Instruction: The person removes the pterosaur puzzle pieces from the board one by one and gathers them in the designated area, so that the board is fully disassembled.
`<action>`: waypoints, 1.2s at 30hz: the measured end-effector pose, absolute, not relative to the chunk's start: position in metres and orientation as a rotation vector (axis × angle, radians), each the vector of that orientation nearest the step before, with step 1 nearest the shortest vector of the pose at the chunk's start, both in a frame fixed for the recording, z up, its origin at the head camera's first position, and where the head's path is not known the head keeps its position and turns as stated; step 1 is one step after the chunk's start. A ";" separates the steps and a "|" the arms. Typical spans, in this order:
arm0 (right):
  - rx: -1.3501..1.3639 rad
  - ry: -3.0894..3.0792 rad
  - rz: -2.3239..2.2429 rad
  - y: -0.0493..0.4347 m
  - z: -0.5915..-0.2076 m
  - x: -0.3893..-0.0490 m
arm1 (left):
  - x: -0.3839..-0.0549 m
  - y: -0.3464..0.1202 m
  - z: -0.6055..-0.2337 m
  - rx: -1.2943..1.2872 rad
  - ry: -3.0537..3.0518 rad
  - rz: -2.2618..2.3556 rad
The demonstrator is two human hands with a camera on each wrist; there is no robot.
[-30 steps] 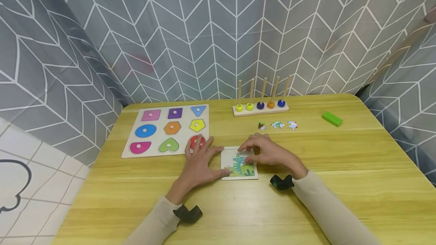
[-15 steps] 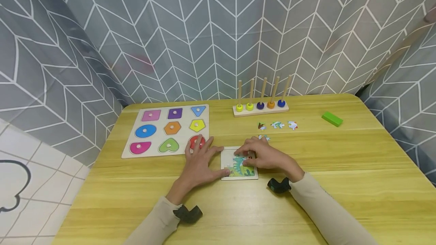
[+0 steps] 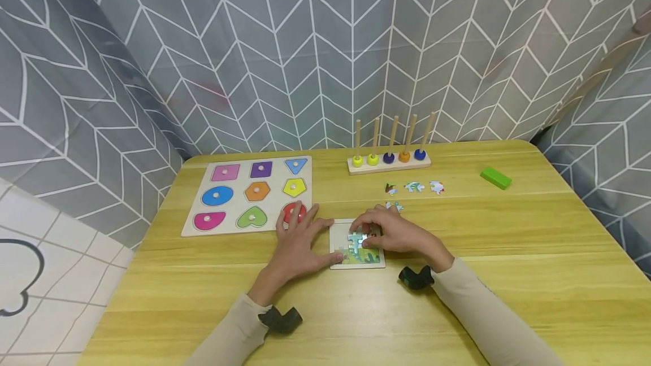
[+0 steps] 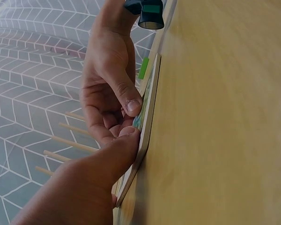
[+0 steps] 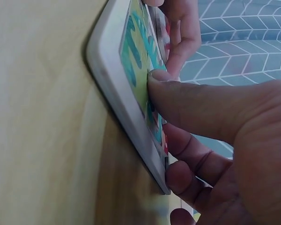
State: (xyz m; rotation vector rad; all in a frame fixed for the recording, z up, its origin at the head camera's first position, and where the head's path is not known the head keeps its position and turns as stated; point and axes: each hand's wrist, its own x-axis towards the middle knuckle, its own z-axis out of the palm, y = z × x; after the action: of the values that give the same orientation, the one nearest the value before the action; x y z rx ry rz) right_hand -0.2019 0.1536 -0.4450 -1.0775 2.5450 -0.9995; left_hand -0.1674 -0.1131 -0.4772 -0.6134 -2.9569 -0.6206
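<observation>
Presumably for steadiness, puzzle tray (image 3: 359,266) is braced at left edge by left hand (image 3: 298,245), spread apart. Puzzle piece (image 3: 356,241) is pinched inside tray by right hand (image 3: 396,231), apparently for fine control. 4 loose pieces (image 3: 415,187) are laid beyond on worktop (image 3: 366,315), likely for reach.

Counting one tabletop (image 3: 534,230); one left grip (image 3: 297,244) plus one right grip (image 3: 399,230) are making two, with two sleeves (image 3: 229,329) and two black wrist devices (image 3: 282,321) showing. One shape board (image 3: 277,199) is carrying nine knobbed shapes (image 3: 257,191). One peg stand (image 3: 366,170) is holding five pegs (image 3: 393,135) and five rings (image 3: 404,157): two yellow, one orange, two dark blue. Four loose puzzle pieces (image 3: 414,187) are lying out: three in a row, one partly hidden. One green block (image 3: 495,178) is sitting apart. One puzzle tray (image 3: 357,266) is holding several pieces (image 3: 370,257), total unclear, grips covering some; right grip is pinching one teal piece (image 3: 355,239)
</observation>
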 end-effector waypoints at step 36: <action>-1.037 2.387 -1.234 0.151 -0.446 -0.204 | -0.167 -0.112 -0.477 -0.607 -2.961 -0.629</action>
State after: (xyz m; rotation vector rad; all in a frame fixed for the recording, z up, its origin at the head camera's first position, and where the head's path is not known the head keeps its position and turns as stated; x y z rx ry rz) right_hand -0.2038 0.1513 -0.4463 -1.0374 2.3870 -1.2341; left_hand -0.1675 -0.1123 -0.4765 -0.6072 -2.9607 -0.6291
